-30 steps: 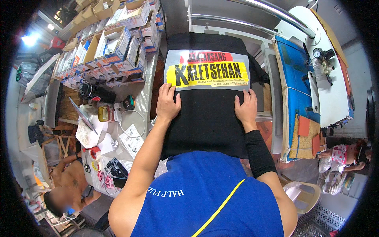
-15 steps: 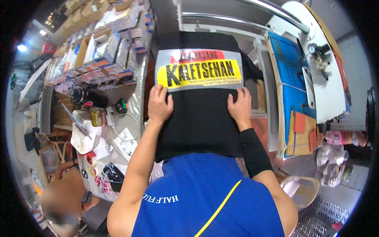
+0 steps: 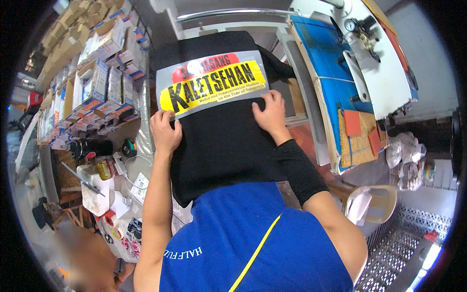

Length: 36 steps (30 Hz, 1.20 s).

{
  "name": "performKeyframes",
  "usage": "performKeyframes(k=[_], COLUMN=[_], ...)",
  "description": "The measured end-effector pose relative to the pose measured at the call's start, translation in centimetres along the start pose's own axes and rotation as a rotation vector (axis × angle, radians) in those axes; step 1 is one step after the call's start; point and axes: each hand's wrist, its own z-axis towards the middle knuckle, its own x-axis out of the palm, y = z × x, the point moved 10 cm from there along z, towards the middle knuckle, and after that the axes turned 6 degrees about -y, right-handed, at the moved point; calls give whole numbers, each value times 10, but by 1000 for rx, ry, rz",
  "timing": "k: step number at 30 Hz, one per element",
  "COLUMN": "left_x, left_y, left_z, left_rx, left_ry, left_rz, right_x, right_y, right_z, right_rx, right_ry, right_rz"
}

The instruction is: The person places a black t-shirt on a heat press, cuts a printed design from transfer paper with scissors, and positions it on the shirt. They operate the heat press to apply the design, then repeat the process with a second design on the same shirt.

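A black T-shirt (image 3: 219,151) lies spread in front of me, its near end reaching my blue top. On its upper part rests a clear transfer sheet (image 3: 211,83) with a red and yellow printed design and bold black lettering. My left hand (image 3: 166,131) touches the sheet's near left corner, fingers bent over the edge and thumb apart. At the near right corner, the fingers of my right hand (image 3: 271,116) rest on the sheet's edge, the thumb spread toward the middle. Neither hand visibly grasps anything. A black sleeve covers my right forearm.
A metal bar (image 3: 233,13) crosses beyond the shirt. To the right stand a blue panel (image 3: 318,53) and a white machine part with a pressure gauge (image 3: 350,24). Stacked boxes (image 3: 92,82) and a cluttered table lie left. Another person (image 3: 92,258) is at lower left.
The view has shifted, so the shirt and sheet appear farther left and tilted, right side higher. Both hands remain at the sheet's near corners.
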Motion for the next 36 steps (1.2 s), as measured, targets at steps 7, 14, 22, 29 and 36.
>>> performKeyframes(k=[7, 14, 22, 29, 36], left_x=[94, 143, 108, 93, 73], left_y=[203, 151, 217, 261, 216], left_z=[-11, -32, 21, 14, 31], left_rx=[-1193, -1070, -871, -888, -639], left_ry=[164, 287, 9, -349, 69], left_rz=[-605, -1468, -1982, -2006, -2213], right_x=[73, 125, 99, 102, 83], right_y=[-143, -130, -158, -214, -180], right_z=[20, 23, 97, 114, 112], right_rx=[1041, 1061, 826, 718, 803], right_ry=[464, 519, 290, -99, -46], right_rz=[549, 1506, 1974, 1781, 1821])
